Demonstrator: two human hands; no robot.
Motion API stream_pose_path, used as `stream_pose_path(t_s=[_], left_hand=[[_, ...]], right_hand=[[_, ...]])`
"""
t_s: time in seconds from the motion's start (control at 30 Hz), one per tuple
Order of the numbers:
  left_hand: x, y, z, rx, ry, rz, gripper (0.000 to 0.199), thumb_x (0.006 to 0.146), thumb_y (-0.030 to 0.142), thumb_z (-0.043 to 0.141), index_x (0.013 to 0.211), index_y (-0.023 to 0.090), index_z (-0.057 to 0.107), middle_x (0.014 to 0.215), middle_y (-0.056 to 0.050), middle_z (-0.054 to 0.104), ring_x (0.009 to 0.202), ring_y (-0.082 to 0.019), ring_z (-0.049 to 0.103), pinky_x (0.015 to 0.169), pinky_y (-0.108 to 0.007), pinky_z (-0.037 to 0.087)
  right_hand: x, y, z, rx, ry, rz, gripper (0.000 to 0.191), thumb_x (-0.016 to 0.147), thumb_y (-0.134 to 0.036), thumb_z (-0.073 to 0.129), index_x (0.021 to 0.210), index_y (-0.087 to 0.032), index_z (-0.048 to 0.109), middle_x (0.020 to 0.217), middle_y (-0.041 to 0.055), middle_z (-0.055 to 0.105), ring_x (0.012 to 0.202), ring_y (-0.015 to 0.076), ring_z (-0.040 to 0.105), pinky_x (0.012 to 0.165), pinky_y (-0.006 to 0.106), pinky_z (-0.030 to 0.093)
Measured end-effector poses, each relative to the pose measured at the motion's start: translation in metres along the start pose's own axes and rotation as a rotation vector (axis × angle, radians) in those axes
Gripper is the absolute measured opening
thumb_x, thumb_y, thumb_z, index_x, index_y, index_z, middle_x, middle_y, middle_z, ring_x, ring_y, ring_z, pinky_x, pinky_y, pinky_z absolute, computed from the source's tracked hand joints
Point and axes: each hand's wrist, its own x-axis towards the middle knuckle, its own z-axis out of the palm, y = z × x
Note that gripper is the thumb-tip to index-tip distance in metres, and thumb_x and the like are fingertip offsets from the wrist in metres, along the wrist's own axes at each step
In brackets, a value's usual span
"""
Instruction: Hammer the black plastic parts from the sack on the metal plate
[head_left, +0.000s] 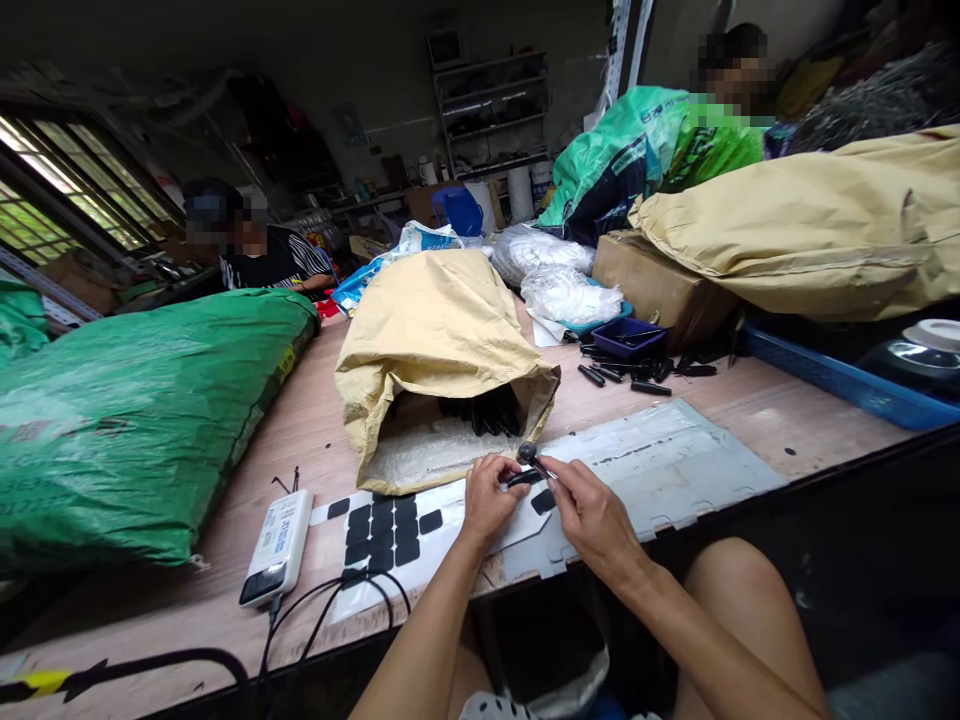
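Observation:
My left hand [491,498] is closed on a short black tubular piece [525,478] just in front of the open sack. Beside it my right hand [589,508] pinches a thin tool with a round black head [528,454], which is held over the black piece. The tan sack [435,330] lies with its mouth toward me and black pieces [491,410] inside. Left of my hands is a white sheet with black rounded squares [382,530]. One more black square [543,502] lies between my hands on a pale sheet.
A white power bank [279,545] with black cables lies at the left, near a big green sack [142,430]. Black pieces [651,388] lie by a purple tray [628,338]. A blue tray [832,375] stands right. Two people [274,260] sit across the table.

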Motion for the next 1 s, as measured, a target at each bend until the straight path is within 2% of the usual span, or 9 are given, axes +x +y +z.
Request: stream_pose_path(t_s=[0.2,0.37,0.53,0.63,0.73,0.87,1.0], left_hand=[[-0.001,0.001,0.000,0.042,0.022,-0.004,0.012,0.073,0.016,0.073,0.082,0.022,0.067,0.082,0.001,0.062,0.088,-0.020,0.054,0.082,-0.031,0.039],[-0.001,0.002,0.000,0.009,0.015,-0.012,0.015,0.072,0.016,0.074,0.085,0.024,0.069,0.087,0.001,0.064,0.092,-0.021,0.055,0.084,-0.032,0.040],[-0.001,0.002,0.000,0.027,0.014,-0.015,0.016,0.071,0.017,0.074,0.084,0.024,0.068,0.087,0.000,0.065,0.093,-0.022,0.056,0.085,-0.033,0.041],[-0.002,0.003,0.000,0.055,0.012,0.014,0.014,0.074,0.018,0.072,0.086,0.023,0.067,0.088,0.000,0.065,0.093,-0.022,0.056,0.086,-0.033,0.040],[-0.002,0.003,0.000,0.083,0.013,0.030,0.014,0.076,0.019,0.071,0.087,0.023,0.065,0.089,0.000,0.065,0.094,-0.022,0.056,0.086,-0.034,0.040],[-0.003,0.005,0.000,0.100,0.006,0.018,0.018,0.075,0.022,0.074,0.091,0.023,0.066,0.088,0.000,0.065,0.092,-0.022,0.057,0.087,-0.035,0.039],[-0.003,0.004,-0.001,0.119,-0.021,0.034,0.016,0.079,0.028,0.074,0.093,0.024,0.070,0.092,-0.002,0.065,0.096,-0.024,0.056,0.089,-0.036,0.039]], right_hand=[[-0.011,-0.003,0.006,-0.181,-0.086,-0.021,0.042,0.102,-0.024,0.040,0.137,-0.028,0.063,0.098,0.0048,0.067,0.089,0.0170,0.067,0.076,0.024,0.053],[-0.013,0.003,0.003,-0.227,-0.005,-0.035,0.044,0.103,-0.023,0.039,0.140,-0.028,0.062,0.098,0.0055,0.067,0.091,0.0169,0.066,0.079,0.024,0.051],[-0.010,0.009,-0.001,-0.243,-0.008,-0.026,0.042,0.103,-0.025,0.040,0.137,-0.029,0.064,0.099,0.0044,0.067,0.090,0.0158,0.066,0.078,0.023,0.050],[0.000,0.020,-0.010,-0.263,0.093,0.012,0.039,0.103,-0.028,0.041,0.136,-0.028,0.064,0.106,0.0047,0.068,0.096,0.0164,0.065,0.083,0.024,0.049],[0.020,0.039,-0.021,-0.386,0.174,0.094,0.037,0.102,-0.028,0.046,0.132,-0.027,0.066,0.103,0.0049,0.068,0.097,0.0182,0.063,0.081,0.027,0.045],[0.050,0.065,-0.024,-0.593,0.096,0.186,0.033,0.098,-0.023,0.052,0.126,-0.026,0.069,0.098,0.0059,0.066,0.091,0.0196,0.058,0.075,0.030,0.038],[0.065,0.076,-0.012,-0.725,0.030,0.163,0.031,0.098,-0.025,0.053,0.124,-0.026,0.070,0.100,0.0080,0.063,0.093,0.0216,0.054,0.073,0.032,0.031]])
